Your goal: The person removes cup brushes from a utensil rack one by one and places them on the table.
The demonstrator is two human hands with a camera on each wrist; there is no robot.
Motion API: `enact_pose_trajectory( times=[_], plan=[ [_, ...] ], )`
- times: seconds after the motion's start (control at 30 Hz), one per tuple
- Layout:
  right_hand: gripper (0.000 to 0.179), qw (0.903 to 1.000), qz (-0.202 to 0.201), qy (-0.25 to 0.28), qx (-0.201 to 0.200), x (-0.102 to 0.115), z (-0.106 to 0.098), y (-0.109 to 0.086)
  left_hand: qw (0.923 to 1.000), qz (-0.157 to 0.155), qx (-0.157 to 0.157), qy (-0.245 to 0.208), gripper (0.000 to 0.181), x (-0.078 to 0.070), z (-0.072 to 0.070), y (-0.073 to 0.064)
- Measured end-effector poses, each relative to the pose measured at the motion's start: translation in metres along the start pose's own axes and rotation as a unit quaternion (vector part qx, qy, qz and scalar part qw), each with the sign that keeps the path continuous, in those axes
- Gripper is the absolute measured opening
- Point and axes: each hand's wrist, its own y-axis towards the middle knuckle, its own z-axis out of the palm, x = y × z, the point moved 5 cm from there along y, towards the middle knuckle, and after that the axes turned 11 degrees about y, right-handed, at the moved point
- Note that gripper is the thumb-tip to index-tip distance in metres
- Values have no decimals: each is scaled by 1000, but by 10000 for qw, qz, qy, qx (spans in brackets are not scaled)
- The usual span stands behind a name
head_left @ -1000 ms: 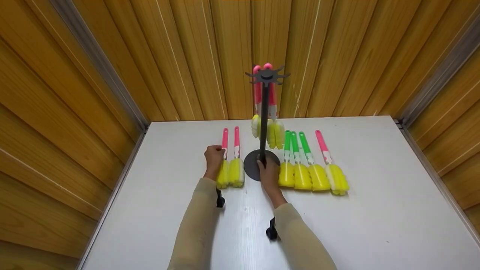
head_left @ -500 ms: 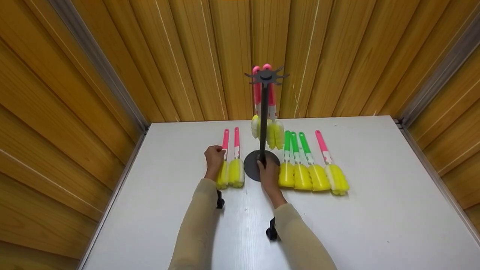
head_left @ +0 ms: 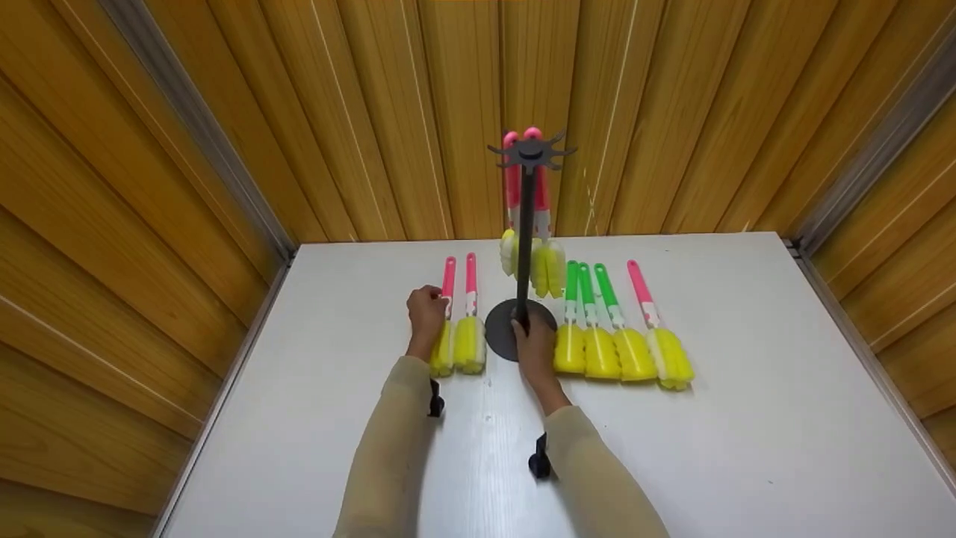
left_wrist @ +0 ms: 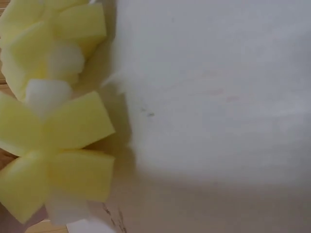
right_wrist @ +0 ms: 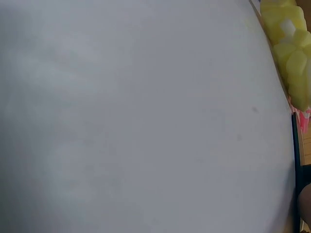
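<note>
Sleeves [head_left: 396, 441], both tan, lie nearest the lens in my head view, with a black fitting [head_left: 539, 465] on the inner side of each. Past them I see the left hand [head_left: 427, 312], its fingers pinching the handle of the outer pink brush [head_left: 444, 350], which lies on the white table [head_left: 747, 373] with its yellow head toward me. A second pink brush [head_left: 470, 344] lies just beside it; my left wrist view shows two yellow-and-white heads close up. The right hand [head_left: 535, 342] has its fingers curled round the pole of the dark stand [head_left: 526, 239], low down at the round base. Right of that hand I have three green brushes [head_left: 601, 353], heads side by side, then the right pink brush [head_left: 670, 357], lying at a slant. Higher up, the stand spreads its hooks [head_left: 531, 152], and two hung brushes [head_left: 550, 267], pink-handled, dangle on its far side. Behind everything I get a ribbed, wood-coloured wall [head_left: 672, 112].
</note>
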Motion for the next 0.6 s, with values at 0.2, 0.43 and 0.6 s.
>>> enact_pose_trajectory(
  times=[0.2, 0.43, 0.6],
  plan=[
    [15, 10000, -21, 89, 12, 0, 0, 1, 9993, 260, -117, 222, 19, -9, -5, 2],
    [18, 10000, 42, 45, 38, -1, 1, 2, 9958, 854, -325, -42, 16, -37, -24, 0],
    [17, 10000, -26, -1, 48, -1, 1, 2, 9878, 1444, -422, -396, 16, -72, -33, -7]
  ],
)
